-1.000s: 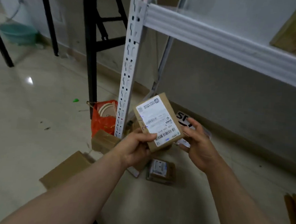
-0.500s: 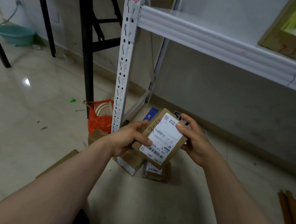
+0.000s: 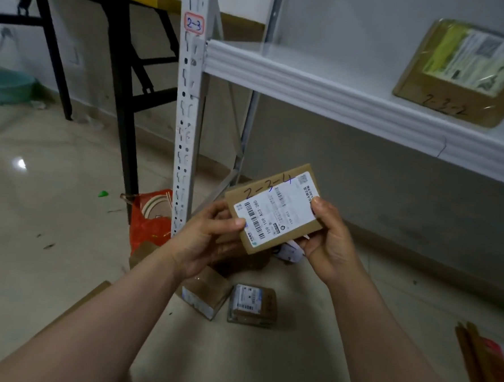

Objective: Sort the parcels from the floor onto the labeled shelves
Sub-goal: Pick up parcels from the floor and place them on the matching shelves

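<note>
Shelf (image 3: pixel 339 98) above-right of grip; parcel (image 3: pixel 276 213) marked 2-3-4, long axis left-to-right and tilted up rightward, pinched at its ends by left hand (image 3: pixel 203 244) and right hand (image 3: pixel 328 242), right likely nearer shelf; 2-3 tag (image 3: pixel 194 24) up-left.

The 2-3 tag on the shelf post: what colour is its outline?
The tag has a red outline and blue digits; head view.

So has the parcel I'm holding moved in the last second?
Yes. The parcel has been turned: its barcode end, earlier pointing away from the shelf upright, now faces it.
</note>
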